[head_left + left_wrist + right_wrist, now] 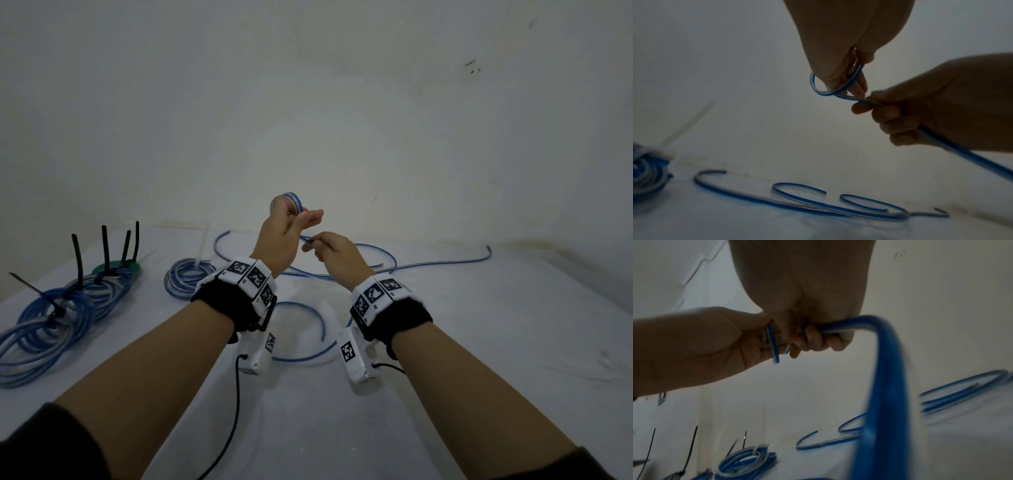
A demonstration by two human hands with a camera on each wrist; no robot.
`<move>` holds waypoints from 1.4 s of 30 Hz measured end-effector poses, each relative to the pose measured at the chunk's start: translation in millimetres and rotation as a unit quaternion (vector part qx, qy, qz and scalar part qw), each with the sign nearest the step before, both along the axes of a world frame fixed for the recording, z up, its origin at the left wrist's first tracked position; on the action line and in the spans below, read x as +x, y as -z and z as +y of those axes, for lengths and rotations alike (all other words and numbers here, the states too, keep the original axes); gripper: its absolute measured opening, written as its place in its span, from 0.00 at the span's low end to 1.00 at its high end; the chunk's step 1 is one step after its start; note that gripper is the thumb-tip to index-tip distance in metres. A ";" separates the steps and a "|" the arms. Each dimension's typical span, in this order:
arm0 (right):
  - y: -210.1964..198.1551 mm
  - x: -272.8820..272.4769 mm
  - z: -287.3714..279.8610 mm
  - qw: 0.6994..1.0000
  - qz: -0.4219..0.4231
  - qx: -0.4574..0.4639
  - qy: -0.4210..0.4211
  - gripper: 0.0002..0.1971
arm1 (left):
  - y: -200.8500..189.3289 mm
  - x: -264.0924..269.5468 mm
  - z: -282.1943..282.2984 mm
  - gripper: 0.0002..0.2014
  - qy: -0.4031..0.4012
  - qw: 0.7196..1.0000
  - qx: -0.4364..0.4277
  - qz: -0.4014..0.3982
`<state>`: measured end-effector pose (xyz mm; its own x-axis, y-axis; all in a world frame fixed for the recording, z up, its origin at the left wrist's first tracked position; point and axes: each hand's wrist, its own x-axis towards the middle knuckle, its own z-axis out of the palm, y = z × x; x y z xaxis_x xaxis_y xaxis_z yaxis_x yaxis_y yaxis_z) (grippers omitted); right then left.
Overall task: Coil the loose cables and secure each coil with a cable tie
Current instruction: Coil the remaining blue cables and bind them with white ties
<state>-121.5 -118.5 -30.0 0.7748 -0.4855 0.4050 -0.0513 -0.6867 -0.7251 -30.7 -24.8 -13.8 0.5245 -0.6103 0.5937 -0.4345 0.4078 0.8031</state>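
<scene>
Above the white tabletop point(342, 411), both hands are raised in front of the wall. The left hand point(279, 240) pinches a small coil point(291, 202) of blue cable, a few turns held up between thumb and fingers. The right hand point(337, 255) is curled round the same blue cable point(962, 155) just beside the coil, and the strand runs down from its fist to the tabletop, blurred in the right wrist view. More loose cable point(445, 263) snakes across the far side of the tabletop, its loops partly hidden behind the forearms. At the far left lie finished coils point(51, 329), bound with black cable ties point(77, 257) whose tails stick up; how many coils are stacked there is hard to tell. Just right of them sits another coil point(185, 277) with a pale tie point(202, 246) standing from it. Each wrist wears a black strap with white blocks printed with square black-and-white marker patterns point(373, 294); no readable writing shows on them.
</scene>
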 end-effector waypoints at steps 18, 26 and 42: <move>-4.4 -17.7 -2.9 0.929 0.158 -0.307 0.134 0.09 | 12.8 18.9 9.8 0.11 -0.120 0.953 0.218 -0.170; -4.4 -19.7 -0.7 0.961 0.087 -0.260 0.040 0.08 | 16.2 13.4 17.5 0.11 -0.002 0.919 0.359 -0.162; -3.1 -23.9 -8.8 0.982 0.001 -0.187 0.001 0.10 | 4.3 3.8 24.1 0.17 0.032 0.958 0.282 -0.032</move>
<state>-145.5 -127.3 -26.9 0.7753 -0.3040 0.5537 -0.0533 -0.9049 -0.4222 -26.8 -0.7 -18.2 0.4484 -0.8736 0.1893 -0.4793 -0.0562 0.8759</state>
